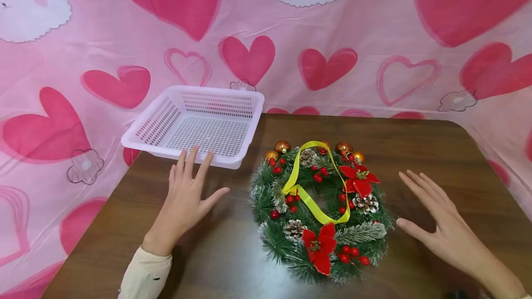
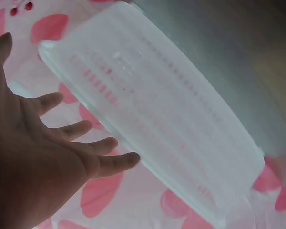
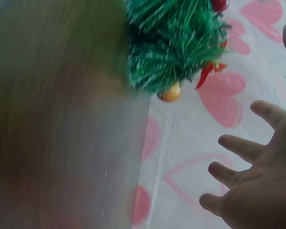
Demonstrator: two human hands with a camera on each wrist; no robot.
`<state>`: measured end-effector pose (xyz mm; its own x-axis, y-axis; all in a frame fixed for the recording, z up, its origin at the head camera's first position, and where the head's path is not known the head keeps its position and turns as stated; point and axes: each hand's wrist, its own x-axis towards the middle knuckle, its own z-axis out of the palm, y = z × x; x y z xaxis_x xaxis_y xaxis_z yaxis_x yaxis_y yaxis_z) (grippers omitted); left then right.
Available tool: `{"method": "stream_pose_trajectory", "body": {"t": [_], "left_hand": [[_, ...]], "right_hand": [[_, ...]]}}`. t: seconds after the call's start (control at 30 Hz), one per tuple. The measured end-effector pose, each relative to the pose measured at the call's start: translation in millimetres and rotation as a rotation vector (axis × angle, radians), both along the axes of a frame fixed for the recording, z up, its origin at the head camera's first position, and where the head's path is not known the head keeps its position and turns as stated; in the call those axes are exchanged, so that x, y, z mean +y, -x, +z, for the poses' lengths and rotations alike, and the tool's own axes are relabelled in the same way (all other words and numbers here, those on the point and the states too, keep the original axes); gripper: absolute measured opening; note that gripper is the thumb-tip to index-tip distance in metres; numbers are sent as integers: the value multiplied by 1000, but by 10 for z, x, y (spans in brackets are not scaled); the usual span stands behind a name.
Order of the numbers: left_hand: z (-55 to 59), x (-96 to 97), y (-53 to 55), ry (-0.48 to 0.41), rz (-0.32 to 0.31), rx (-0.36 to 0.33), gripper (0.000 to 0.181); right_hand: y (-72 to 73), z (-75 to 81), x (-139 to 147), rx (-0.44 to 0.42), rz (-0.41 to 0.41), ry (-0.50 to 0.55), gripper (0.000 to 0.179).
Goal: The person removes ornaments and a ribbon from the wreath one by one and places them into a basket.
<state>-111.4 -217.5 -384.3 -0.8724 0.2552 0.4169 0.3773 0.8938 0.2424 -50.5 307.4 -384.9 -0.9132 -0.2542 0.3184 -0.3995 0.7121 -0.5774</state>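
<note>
A green Christmas wreath [image 1: 276, 239] lies on the brown table, dressed with red poinsettias, pinecones, red berries and gold balls. A loop of yellow ribbon [image 1: 309, 202] rests across its middle. To its left, my left hand [image 1: 187, 202] is spread with straight fingers, its fingertips overlapping the near rim of a white plastic basket [image 1: 208, 135] in the head view. On the other side my right hand [image 1: 442, 230] has its fingers extended, thumb close to the wreath's right edge. Neither hand holds anything. The wreath's green needles [image 3: 176, 47] also show in the right wrist view.
The basket stands at the table's back left corner, its slotted walls and bottom visible. Behind the table [image 1: 424, 151] hangs a pink cloth [image 1: 365, 13] printed with hearts and white animal faces. A small dark object shows at the bottom right edge of the head view.
</note>
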Motion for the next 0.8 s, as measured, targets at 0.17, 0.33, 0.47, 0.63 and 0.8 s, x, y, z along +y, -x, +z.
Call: {"method": "stream_pose_trajectory", "body": {"t": [0.17, 0.33, 0.47, 0.63, 0.8], "left_hand": [[66, 120, -54, -60, -96, 13, 84], [142, 210, -90, -114, -162, 3, 78], [192, 261, -114, -160, -181, -48, 75], [220, 325, -133, -189, -227, -85, 68], [229, 383, -125, -247, -263, -99, 63]], "right_hand": [[-64, 14, -104, -113, 13, 59, 90], [-95, 28, -190, -145, 26, 66, 87], [-126, 43, -245, -138, 18, 37, 86], [-182, 58, -305, -140, 6, 18, 86], [-218, 67, -381, -163, 5, 30, 79]]}}
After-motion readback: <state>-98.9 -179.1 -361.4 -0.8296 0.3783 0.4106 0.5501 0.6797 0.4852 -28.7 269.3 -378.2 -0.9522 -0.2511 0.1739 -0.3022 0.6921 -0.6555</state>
